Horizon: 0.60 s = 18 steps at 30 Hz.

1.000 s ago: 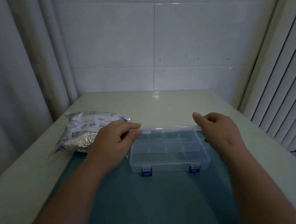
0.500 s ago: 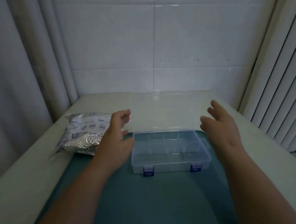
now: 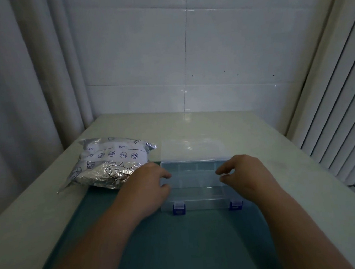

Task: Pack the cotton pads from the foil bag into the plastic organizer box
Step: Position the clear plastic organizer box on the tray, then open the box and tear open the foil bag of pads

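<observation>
- Crinkled silver foil bag (image 3: 110,162), printed with blue fish, lies on our pale bench (image 3: 281,146), just left of the box.
- Clear plastic organizer box (image 3: 195,176) with blue latches (image 3: 178,208) and its lid (image 3: 193,148) laid back sits on a teal mat (image 3: 183,253).
- Our left hand (image 3: 146,185) covers the box's left end; we cannot tell whether it grips.
- Our right hand (image 3: 243,171) is over the box's right end, fingers loosely curled, holding nothing.

Both ends of the organizer box (image 3: 195,185) are covered, one by the left hand (image 3: 148,186), the other by the right hand (image 3: 244,171); from above only its middle is reachable. The foil bag (image 3: 110,162) blocks the left flank; right of the box the worktop (image 3: 283,163) lies open.
</observation>
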Each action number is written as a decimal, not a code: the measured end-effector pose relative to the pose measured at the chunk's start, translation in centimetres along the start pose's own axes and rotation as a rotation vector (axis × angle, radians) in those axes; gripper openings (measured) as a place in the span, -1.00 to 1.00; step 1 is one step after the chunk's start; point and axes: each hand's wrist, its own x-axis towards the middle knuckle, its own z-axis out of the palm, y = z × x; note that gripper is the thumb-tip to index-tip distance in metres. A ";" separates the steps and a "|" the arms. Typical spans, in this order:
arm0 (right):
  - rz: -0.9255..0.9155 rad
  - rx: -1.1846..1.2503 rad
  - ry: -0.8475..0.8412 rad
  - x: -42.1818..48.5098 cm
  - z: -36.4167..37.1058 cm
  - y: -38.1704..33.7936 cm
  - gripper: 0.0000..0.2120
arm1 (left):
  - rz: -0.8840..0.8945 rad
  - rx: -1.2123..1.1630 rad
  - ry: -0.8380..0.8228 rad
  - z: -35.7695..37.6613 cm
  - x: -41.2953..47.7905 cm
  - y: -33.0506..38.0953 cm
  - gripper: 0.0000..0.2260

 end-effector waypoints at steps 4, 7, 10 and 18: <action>-0.015 -0.018 -0.005 -0.1 0.2 -0.4 -0.76 | 0.013 -0.030 -0.032 0.1 0.1 -0.1 -0.64; -0.077 -0.052 -0.015 -0.2 0.5 -0.7 -0.74 | 0.038 -0.025 -0.040 0.4 0.2 0.0 -0.62; -0.078 -0.056 -0.009 -0.1 0.6 -0.7 -0.76 | 0.049 -0.037 -0.056 0.5 0.1 0.1 -0.62; 0.051 -0.026 0.086 0.8 0.8 0.8 -0.84 | -0.112 -0.143 0.382 -1.5 0.9 -1.9 -0.74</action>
